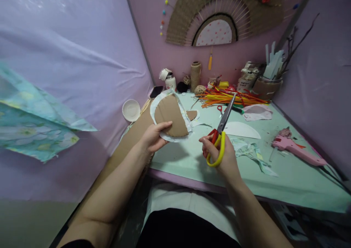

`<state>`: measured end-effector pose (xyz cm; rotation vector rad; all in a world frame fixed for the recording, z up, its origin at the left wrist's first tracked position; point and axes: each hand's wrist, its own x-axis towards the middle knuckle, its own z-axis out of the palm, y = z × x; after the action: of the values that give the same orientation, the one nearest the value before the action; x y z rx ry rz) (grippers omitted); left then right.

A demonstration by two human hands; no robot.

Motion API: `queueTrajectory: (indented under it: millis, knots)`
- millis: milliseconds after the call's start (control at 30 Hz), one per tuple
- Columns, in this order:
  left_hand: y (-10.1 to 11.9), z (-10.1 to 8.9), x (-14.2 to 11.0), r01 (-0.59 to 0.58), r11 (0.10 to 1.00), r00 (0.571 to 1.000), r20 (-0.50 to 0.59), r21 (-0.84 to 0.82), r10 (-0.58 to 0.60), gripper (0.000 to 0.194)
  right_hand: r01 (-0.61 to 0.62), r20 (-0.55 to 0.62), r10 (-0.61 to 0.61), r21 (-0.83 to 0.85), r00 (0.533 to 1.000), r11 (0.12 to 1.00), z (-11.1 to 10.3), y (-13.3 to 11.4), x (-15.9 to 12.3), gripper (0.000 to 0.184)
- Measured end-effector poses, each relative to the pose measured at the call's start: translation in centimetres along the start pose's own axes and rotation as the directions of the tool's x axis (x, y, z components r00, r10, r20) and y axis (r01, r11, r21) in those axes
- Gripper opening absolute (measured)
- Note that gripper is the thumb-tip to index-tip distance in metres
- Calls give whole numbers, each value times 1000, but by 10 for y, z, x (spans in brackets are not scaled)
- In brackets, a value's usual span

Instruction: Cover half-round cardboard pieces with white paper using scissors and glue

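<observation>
My left hand (157,136) pinches the lower left edge of a half-round cardboard piece (170,114), thumb on top. A margin of pale fabric (155,107) shows all round the cardboard. In my right hand (223,153) is a pair of scissors (225,114) with red and yellow handles, its blades pointing up and away from me and looking closed. The scissors are apart from the cardboard. Under my right wrist side lie crumpled fabric scraps (253,153) with a floral print. Just beyond the scissors rests a white half-round piece (241,129).
A pink glue gun (298,149) with its cord lies at the right. Orange and red strips (233,96) are heaped at the back, near a twine spool (195,76) and a pot of white sticks (268,85). Floral fabric (35,127) hangs on the left.
</observation>
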<state>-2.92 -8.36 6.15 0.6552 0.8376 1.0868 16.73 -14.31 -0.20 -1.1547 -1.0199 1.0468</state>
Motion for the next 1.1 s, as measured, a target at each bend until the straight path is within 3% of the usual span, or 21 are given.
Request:
queueTrajectory:
  millis: [67,167,300,400,600,800,1100]
  knots:
    - [10,1,-4,-25,1000,1000,-13,-8,25,56,-12,146,14,-17,989,1000,-7,6,-8,40]
    - [25,5,-12,-48,999,999,-18,-9,48,56,-3,379,35,-86,925,996,-17,12,-24,51]
    - [38,9,-21,-82,997,997,2,-11,82,55,-87,523,164,-168,836,982,-20,9,-43,55]
    - [41,10,-23,-83,996,996,17,-16,84,56,-112,532,200,-192,823,975,-18,4,-50,55]
    - [34,8,-19,-56,998,997,43,-8,56,58,-136,498,223,-206,838,969,-15,3,-48,57]
    - [27,5,-15,-28,1000,998,50,1,28,55,-63,510,147,-178,848,982,-16,5,-47,65]
    - [23,4,-15,-23,1000,998,52,2,23,55,-47,490,140,-198,860,979,-16,8,-47,67]
